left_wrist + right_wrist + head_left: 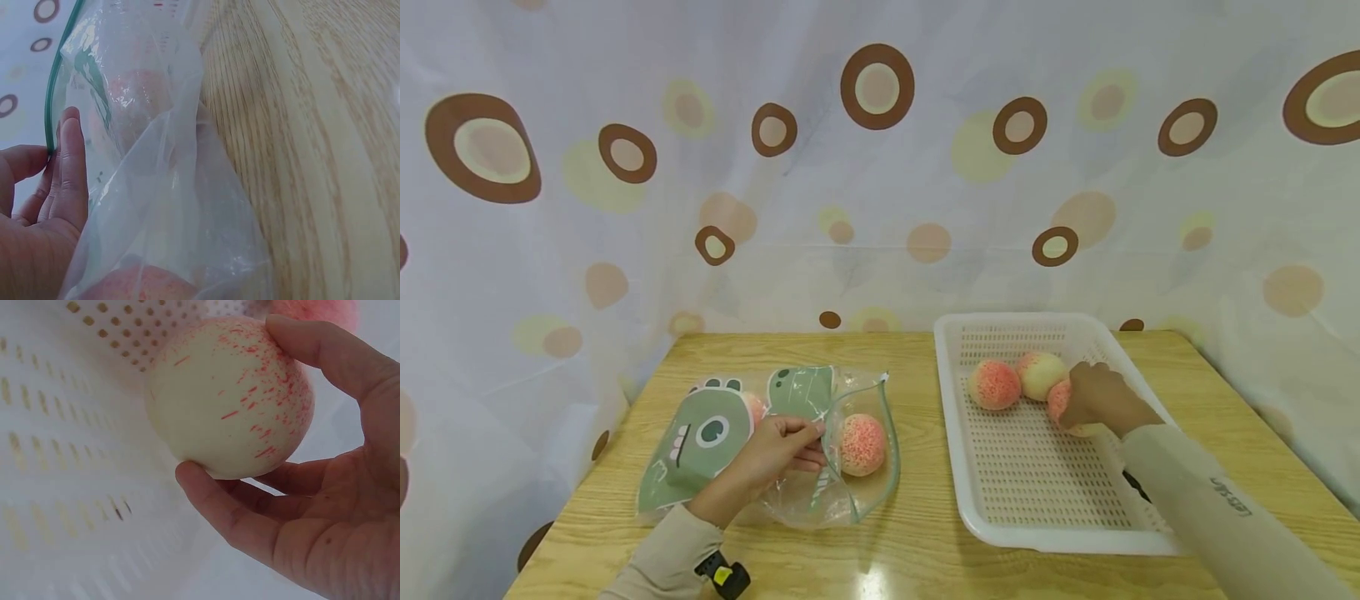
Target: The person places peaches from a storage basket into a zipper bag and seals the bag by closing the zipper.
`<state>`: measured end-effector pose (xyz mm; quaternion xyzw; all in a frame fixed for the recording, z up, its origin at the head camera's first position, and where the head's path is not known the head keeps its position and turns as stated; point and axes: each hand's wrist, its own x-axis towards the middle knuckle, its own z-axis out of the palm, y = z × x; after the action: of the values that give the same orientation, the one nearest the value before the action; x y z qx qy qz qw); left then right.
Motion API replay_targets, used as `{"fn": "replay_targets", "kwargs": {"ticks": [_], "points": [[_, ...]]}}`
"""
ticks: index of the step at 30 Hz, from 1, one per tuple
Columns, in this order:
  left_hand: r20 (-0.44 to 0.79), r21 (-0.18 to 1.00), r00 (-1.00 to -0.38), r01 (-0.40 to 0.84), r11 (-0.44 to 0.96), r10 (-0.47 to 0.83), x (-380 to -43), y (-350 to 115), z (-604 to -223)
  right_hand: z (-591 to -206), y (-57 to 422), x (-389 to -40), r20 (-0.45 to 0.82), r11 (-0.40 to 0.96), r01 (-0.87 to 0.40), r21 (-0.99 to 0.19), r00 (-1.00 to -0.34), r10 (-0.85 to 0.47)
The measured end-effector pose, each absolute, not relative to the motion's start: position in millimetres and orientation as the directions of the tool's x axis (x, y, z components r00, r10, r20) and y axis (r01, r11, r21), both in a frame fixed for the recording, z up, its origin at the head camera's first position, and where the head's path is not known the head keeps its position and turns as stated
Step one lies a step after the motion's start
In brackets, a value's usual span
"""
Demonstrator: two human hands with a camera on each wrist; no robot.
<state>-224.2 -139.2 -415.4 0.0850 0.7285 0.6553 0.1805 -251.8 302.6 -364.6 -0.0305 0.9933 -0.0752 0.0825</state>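
Observation:
My left hand (775,450) pinches the edge of a clear zip bag (703,454) with a green cartoon print, between thumb and fingers in the left wrist view. The bag lies on the table, its green zip mouth parted toward the right. Inside it, one peach (862,446) sits near the mouth and another (754,408) shows partly behind the print. Over the white basket (957,467), my right hand (1105,398) grips a cream peach with red speckles (231,400), thumb on one side and fingers on the other.
Two more peaches, a red one (995,385) and a paler one (1041,375), lie in the back of the basket. The wooden table (913,417) shows between bag and basket. A patterned curtain (880,183) hangs behind the table.

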Motion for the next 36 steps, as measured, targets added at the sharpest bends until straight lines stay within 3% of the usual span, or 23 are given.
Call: {"fn": "replay_targets", "kwargs": {"ticks": [7,18,25,36], "points": [[-0.142,0.986,-0.924,-0.098,0.139,0.355,-224,-139,-416,-339,302,-247,-0.188,0.964,-0.083,-0.252,-0.973,-0.132],[-0.144,0.986,-0.92,-0.102,0.13,0.365,-224,-140,-416,-305,288,-222,-0.018,0.878,-0.163,-0.45,-0.981,-0.191],[-0.139,0.986,-0.916,-0.094,0.137,0.377,-225,-140,-416,-294,267,-198,-0.02,0.766,-0.141,-0.627,-0.98,-0.197],[-0.135,0.988,-0.916,-0.094,0.127,0.377,-228,-140,-420,-287,227,-171,0.101,0.598,-0.253,-0.761,-0.956,-0.275]]}}
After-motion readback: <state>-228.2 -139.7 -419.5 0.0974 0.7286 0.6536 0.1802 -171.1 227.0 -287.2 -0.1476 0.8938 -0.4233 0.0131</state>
